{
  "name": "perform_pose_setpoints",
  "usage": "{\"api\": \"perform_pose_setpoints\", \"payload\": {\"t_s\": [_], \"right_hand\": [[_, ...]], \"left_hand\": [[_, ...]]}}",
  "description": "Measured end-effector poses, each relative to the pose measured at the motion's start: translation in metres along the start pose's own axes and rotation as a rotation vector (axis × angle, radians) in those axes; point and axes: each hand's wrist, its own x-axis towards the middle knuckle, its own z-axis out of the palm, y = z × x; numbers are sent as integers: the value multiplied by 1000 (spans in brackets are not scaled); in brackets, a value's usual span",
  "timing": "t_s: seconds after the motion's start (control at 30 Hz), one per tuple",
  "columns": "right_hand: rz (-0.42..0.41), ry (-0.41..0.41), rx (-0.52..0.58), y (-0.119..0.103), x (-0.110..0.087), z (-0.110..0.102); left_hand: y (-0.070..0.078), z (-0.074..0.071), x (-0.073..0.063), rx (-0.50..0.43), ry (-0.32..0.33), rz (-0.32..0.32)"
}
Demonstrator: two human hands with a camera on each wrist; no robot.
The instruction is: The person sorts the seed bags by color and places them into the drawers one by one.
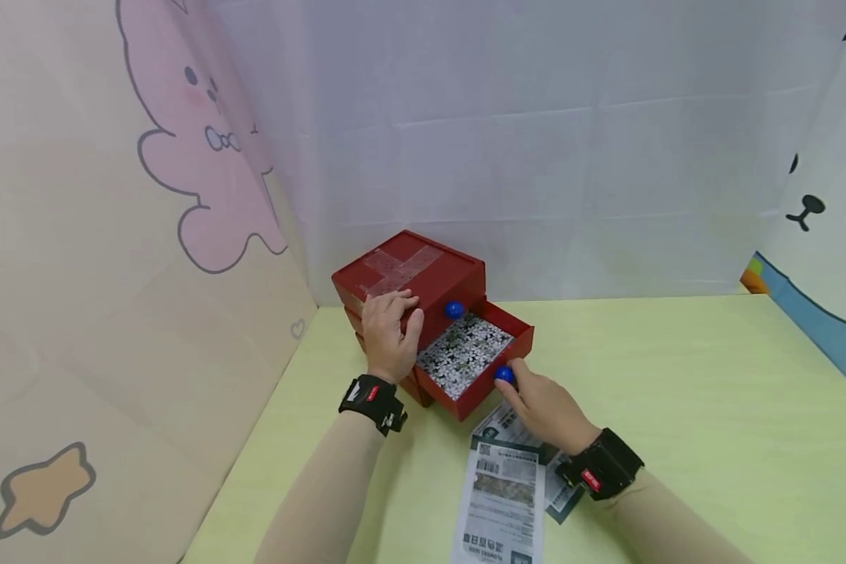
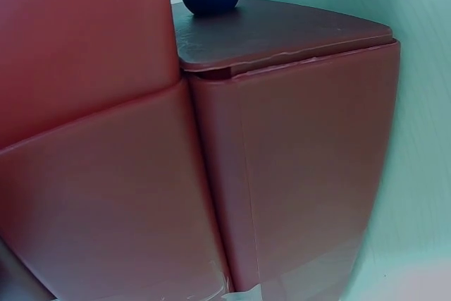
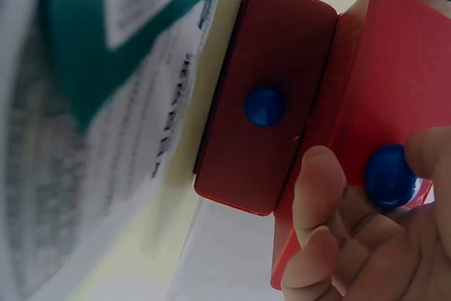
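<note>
A stacked red drawer box (image 1: 423, 274) stands at the back of the table with one drawer (image 1: 475, 398) pulled out. Inside that drawer lies a sheet or packet with a black-and-white flower pattern (image 1: 465, 352). My right hand (image 1: 550, 407) pinches the drawer's round blue knob (image 3: 390, 176) between thumb and fingers. On the box's front and top edge rests my left hand (image 1: 391, 337), thumb spread apart. Another blue knob (image 1: 454, 310) sits on the drawer above. The right wrist view shows a lower drawer front (image 3: 232, 153) with its own blue knob (image 3: 266, 106).
Printed packets (image 1: 504, 493) lie on the yellow table (image 1: 712, 407) in front of the box, partly under my right hand and wrist. A white curtain (image 1: 536, 157) hangs right behind the box. At the left stands a wall with cartoon figures (image 1: 204, 141).
</note>
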Motion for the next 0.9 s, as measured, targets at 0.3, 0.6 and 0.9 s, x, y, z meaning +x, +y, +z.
{"api": "perform_pose_setpoints", "payload": {"t_s": [0.3,0.6,0.9], "right_hand": [[-3,-39,-59,-4,11,-8],[-9,-25,-58,-8,20,0],[-1,-31,-70,-15,41,12]], "left_hand": [[4,-4,1,11,-1,-18],[4,-1,-2,25,-32,-28],[6,-5,0,32,-50,-42]]}}
